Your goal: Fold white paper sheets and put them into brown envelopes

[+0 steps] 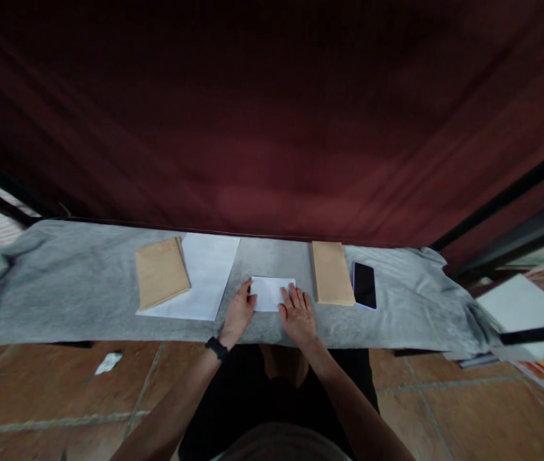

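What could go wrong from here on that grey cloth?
The small white paper, with the left hand at one end and the right hand on the other, could slip or crease. Pulling the large white sheet might drag the squarish brown packet lying partly on it. The phone, beside the longer brown packet, could get nudged.

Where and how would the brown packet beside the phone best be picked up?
The brown packet is probably best gripped along its left long edge, coming from the left with the right hand, thumb on top, fingers underneath. It lies flat and oblong, and the phone sits close by its right edge, while the right hand is already on the left side.
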Tool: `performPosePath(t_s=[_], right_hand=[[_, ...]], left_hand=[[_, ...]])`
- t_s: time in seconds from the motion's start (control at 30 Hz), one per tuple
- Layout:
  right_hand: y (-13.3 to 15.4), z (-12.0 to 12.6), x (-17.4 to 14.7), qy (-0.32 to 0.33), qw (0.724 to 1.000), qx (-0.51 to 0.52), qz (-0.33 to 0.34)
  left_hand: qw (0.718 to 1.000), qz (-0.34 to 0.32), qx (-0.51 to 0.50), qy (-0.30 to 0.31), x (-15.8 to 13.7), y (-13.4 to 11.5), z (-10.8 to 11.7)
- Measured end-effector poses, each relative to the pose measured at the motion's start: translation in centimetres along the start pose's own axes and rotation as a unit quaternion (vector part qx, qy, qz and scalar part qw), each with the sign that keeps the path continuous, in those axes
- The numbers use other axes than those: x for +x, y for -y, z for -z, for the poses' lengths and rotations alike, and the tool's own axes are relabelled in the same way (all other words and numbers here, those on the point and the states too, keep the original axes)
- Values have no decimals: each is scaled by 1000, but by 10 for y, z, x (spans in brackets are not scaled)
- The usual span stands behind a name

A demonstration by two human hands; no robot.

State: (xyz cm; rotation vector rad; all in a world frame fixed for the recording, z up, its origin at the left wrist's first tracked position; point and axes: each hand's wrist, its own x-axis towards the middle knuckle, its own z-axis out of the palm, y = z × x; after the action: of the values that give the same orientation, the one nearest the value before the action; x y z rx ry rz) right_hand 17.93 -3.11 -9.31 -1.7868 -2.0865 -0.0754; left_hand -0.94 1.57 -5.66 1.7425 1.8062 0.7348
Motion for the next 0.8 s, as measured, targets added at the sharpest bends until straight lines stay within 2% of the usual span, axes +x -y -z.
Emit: performPosePath(t_s=[0.1,0.17,0.3,0.43,0.8], right_hand=[[3,1,0,4,1000,-10,-3],[3,1,1,4,1000,-12,-2],[3,3,1,10,1000,-15,-1],[3,6,1,21,1000,-11,3],[-4,1,4,6,1000,26,7]], left_hand=[[987,-67,128,-68,-6,-5,-3],[972,-124,181,-86,-10,-10,-11],[946,-224,230,-34,-16,-17,-35],[938,-231,259,-5,-18,-12,-44],[936,-224,266,-46,-25,8,-29]])
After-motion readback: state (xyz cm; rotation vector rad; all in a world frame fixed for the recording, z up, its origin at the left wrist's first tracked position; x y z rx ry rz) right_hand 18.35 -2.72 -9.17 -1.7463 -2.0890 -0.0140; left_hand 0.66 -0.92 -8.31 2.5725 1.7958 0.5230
